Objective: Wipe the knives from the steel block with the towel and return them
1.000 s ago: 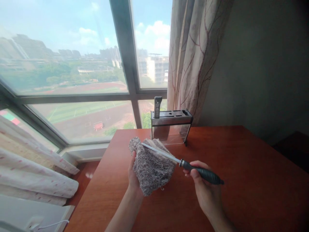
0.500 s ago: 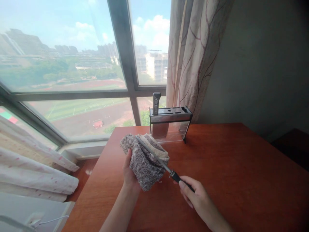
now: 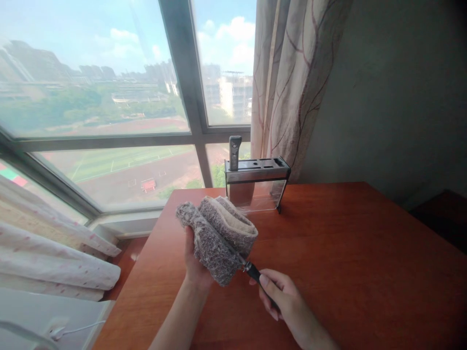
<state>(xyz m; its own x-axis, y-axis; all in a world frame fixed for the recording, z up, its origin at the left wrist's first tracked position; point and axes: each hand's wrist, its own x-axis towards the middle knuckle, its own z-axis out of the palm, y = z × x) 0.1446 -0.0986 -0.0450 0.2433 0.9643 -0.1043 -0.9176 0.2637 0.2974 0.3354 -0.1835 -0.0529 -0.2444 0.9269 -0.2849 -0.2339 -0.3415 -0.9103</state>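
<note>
My left hand (image 3: 195,265) holds a folded grey fluffy cloth (image 3: 215,233) above the red-brown table (image 3: 328,243). The cloth is wrapped around the steel rod of a sharpening steel, so the rod is hidden inside the folds. My right hand (image 3: 280,296) grips the tool's black handle (image 3: 257,277), which sticks out of the cloth at its lower right. Behind the cloth stands a metal and clear knife block (image 3: 257,182) with one dark knife handle (image 3: 234,151) upright in its left slot.
A large window (image 3: 109,107) fills the back left, with a patterned curtain (image 3: 292,82) at its right and a grey wall beyond. White curtains (image 3: 47,253) bunch at lower left, above a white surface with a cable (image 3: 69,331).
The rod lay across the top of the cloth a second ago; now the cloth is folded around it and my right hand has drawn the handle down toward me.
</note>
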